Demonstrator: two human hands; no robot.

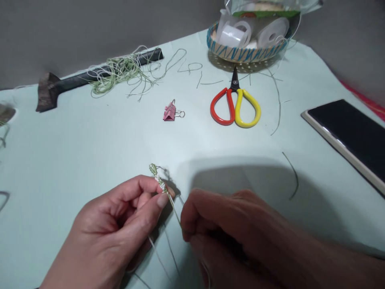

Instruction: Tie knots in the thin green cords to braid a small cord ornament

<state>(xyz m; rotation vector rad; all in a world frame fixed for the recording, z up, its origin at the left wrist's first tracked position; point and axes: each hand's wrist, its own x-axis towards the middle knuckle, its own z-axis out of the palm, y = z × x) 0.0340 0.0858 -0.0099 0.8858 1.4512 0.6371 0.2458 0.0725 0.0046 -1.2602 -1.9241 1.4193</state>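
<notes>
My left hand pinches a small knotted green cord piece with white beads between thumb and forefinger, just above the pale green sheet. Thin green strands run down from the knot toward my right hand, whose fingers are curled shut around those strands close beside the left hand. The strand ends trail off toward the bottom edge between both hands.
Red-and-yellow scissors lie at the middle back, a pink binder clip to their left. A tangle of green thread rests on a dark tool. A woven basket holds plastic spools. A phone lies right.
</notes>
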